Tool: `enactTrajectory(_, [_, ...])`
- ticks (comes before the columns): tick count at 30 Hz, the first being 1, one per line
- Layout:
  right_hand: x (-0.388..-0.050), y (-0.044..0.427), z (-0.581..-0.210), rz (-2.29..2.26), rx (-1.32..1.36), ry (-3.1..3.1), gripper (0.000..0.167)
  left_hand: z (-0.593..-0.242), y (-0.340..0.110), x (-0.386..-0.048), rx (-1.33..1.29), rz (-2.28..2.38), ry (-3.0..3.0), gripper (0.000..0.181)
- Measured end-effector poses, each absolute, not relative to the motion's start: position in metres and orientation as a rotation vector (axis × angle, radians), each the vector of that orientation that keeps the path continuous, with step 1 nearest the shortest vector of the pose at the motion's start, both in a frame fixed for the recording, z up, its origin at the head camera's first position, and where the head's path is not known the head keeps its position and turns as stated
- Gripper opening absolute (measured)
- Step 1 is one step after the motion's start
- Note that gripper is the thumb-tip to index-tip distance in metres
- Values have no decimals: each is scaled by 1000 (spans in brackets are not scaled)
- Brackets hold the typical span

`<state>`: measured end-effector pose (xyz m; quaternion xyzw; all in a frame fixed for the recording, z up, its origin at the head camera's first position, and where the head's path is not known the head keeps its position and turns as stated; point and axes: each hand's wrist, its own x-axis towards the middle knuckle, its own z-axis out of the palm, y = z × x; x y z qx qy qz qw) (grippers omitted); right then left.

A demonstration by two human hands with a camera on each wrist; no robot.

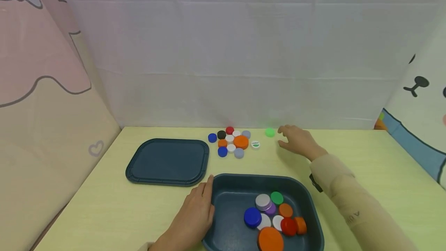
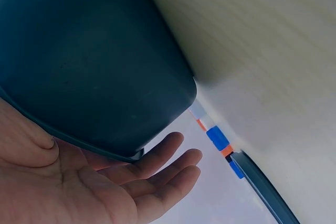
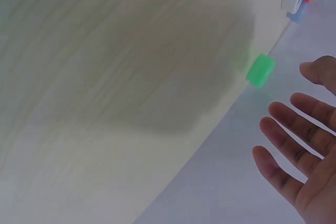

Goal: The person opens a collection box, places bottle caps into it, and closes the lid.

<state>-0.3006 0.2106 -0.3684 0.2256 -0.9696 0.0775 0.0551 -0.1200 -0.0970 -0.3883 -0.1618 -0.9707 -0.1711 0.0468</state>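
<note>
My left hand (image 1: 196,209) rests against the left rim of a dark blue-green bin (image 1: 223,239), its fingers fairly straight. In the left wrist view that hand (image 2: 121,182) touches the rim, and the bin's outer wall (image 2: 100,61) fills the upper left. Inside the bin lie several bottle caps, among them a large orange cap (image 1: 270,239), a blue cap (image 1: 252,217) and a green cap (image 1: 277,198). At the back of the table my right hand (image 1: 299,141) hovers, fingers spread and holding nothing, just right of a bright green cap (image 1: 270,132). The right wrist view shows a gap between this hand (image 3: 304,145) and the green cap (image 3: 260,71).
A dark flat lid (image 1: 167,162) lies on the table, left of the bin. Between lid and green cap sits a cluster of caps, including an orange cap (image 1: 241,142), a black cap (image 1: 221,134) and a printed white cap (image 1: 255,145). A pale curtain (image 1: 244,69) hangs behind.
</note>
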Motion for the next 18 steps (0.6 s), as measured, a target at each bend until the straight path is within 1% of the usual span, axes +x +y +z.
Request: enactTrajectory(18, [-334,204,-374,281,617,-3031,36,-388,-98,-119,-506,-525,-2968,56])
